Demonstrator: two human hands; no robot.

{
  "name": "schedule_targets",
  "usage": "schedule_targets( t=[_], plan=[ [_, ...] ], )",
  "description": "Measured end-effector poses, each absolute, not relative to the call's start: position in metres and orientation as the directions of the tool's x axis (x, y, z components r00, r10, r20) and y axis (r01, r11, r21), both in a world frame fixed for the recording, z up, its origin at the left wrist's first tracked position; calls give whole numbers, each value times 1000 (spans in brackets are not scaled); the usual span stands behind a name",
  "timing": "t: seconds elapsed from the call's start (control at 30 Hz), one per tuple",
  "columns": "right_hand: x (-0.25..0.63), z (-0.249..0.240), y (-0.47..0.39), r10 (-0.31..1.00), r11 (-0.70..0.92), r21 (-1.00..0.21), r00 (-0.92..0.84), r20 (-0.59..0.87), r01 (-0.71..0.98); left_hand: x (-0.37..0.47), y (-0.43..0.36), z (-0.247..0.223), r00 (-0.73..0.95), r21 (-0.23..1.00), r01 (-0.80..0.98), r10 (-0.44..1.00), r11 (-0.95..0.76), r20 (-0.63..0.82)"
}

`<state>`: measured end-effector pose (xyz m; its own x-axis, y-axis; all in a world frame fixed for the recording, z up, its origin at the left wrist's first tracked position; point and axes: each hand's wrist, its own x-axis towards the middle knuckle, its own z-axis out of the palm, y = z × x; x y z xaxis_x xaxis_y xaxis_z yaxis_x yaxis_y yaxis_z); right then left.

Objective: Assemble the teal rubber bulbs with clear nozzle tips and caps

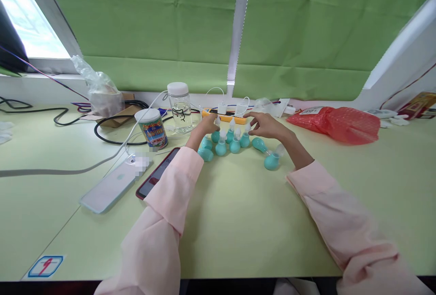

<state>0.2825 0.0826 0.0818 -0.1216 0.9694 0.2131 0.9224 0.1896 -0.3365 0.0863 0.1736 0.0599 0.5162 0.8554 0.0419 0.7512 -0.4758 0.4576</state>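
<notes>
Several teal bulb syringes with clear tips stand upright in a close group, one of them a front bulb syringe [235, 145]. My left hand [204, 126] is at the group's left side, finger and thumb closed about the tip of a left bulb syringe [215, 136]. At the right side, my right hand [269, 125] is open, its fingers curved and apart beside the tip of a right bulb syringe [245, 140]. Below my left hand, a teal bulb [205, 154] lies on its side. Another lying bulb [259, 145] and a separate bulb syringe [271, 161] are near my right wrist.
A white phone [114, 184] and a dark phone [153, 181] lie left of my left forearm. Behind them are a printed canister [153, 129], a clear jar [180, 109] and cables. An orange power strip [235, 119] is at the back; a red bag [340, 125] lies right.
</notes>
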Motion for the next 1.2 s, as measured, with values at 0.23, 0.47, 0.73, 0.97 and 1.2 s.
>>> schedule_targets(
  t=[0.23,0.47,0.73,0.97,1.2],
  plan=[
    [313,114,58,995,103,-281,-98,33,954,60,178,77,500,389,821,855,-419,-136],
    [321,113,55,933,-50,-360,-85,-349,932,61,169,73,333,252,927,917,-276,-220],
    [312,116,50,885,-173,-359,-15,-465,917,69,174,50,280,322,927,926,-192,-253],
    [322,121,54,995,83,-432,-101,-17,898,64,182,41,249,456,880,947,-134,-202],
    [333,94,82,795,166,-539,211,569,826,61,188,43,215,570,804,977,-169,-14]
  ],
)
